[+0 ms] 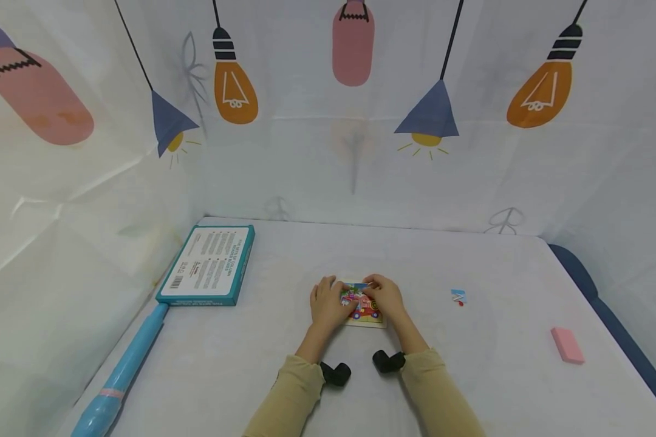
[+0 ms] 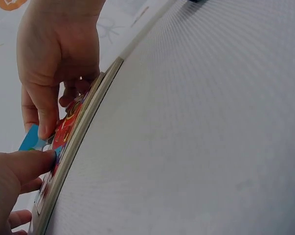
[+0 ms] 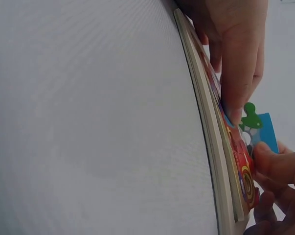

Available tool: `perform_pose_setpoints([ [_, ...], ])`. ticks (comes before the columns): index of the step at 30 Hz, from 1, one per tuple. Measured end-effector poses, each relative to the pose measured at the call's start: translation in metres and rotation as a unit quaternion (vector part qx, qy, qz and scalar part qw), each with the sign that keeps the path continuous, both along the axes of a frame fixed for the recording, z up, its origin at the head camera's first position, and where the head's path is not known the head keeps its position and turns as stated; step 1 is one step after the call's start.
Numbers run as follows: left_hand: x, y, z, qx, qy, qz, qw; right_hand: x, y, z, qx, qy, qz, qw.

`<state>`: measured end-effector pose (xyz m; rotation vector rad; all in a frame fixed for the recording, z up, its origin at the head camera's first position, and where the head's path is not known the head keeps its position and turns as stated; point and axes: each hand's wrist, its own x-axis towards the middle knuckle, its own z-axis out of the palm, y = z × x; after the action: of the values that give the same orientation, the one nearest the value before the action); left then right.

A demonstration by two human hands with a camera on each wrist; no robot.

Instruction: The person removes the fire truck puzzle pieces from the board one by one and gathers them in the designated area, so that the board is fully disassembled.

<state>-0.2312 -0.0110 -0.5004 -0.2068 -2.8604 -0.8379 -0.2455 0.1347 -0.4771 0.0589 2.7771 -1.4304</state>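
A small jigsaw puzzle in a thin wooden board, with a red vehicle picture, lies on the white table between both hands. My left hand holds its left side, the thumb pressing on the picture. At the upper right, my right hand pinches a blue puzzle piece with a green part. That piece stands tilted up from the board in both wrist views. Part of the picture is hidden under the fingers. Another small blue-and-white puzzle piece lies apart on the table to the right.
A teal-edged boxed book lies at the back left, with a long blue handle-like object in front of it. To the right is a pink block. Printed white cloth hangs behind the table.
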Motion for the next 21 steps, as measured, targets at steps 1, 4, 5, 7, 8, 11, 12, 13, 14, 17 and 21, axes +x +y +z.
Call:
perform_pose_setpoints([
  [1,0.0002,0.0,0.0001,-0.001,0.0,0.0,1.0,0.0,0.0001,0.0,0.002,0.003,0.004,1.0],
  [4,0.0004,0.0,0.0004,0.0,0.0,0.0,1.0,-0.0001,0.0008,0.0015,0.008,0.011,0.015,0.9998],
  [5,0.0002,0.0,0.0003,0.0,0.0,0.001,1.0,-0.0001,0.0011,0.0022,0.011,0.013,0.018,0.9997],
  [7,-0.0003,0.0001,0.0001,-0.001,-0.002,0.0,1.0,-0.0004,0.0017,0.004,0.017,0.018,0.024,0.9994],
  [8,-0.0008,0.0001,0.0,-0.003,-0.003,0.001,1.0,-0.0007,0.0019,0.0049,0.02,0.021,0.027,0.9992],
  [11,-0.0023,0.0002,-0.0003,-0.004,-0.005,0.0,1.0,-0.0019,0.0023,0.0067,0.03,0.028,0.031,0.9987],
  [12,-0.0027,0.0002,-0.0003,-0.003,-0.005,-0.002,1.0,-0.0023,0.0023,0.007,0.036,0.028,0.031,0.9985],
  [13,-0.0029,0.0002,-0.0002,-0.002,-0.005,-0.003,1.0,-0.0028,0.0023,0.0069,0.047,0.027,0.033,0.998],
  [14,-0.0029,0.0001,-0.0002,-0.001,-0.005,-0.003,1.0,-0.0031,0.0021,0.007,0.057,0.025,0.036,0.9974],
  [17,-0.0019,-0.0003,0.0,0.002,-0.003,-0.004,1.0,-0.0041,0.0007,0.0068,0.102,0.017,0.053,0.9933],
  [21,-0.0001,-0.0006,0.0001,0.002,0.002,0.0,1.0,-0.006,-0.0007,0.0074,0.138,0.029,0.08,0.9868],
])
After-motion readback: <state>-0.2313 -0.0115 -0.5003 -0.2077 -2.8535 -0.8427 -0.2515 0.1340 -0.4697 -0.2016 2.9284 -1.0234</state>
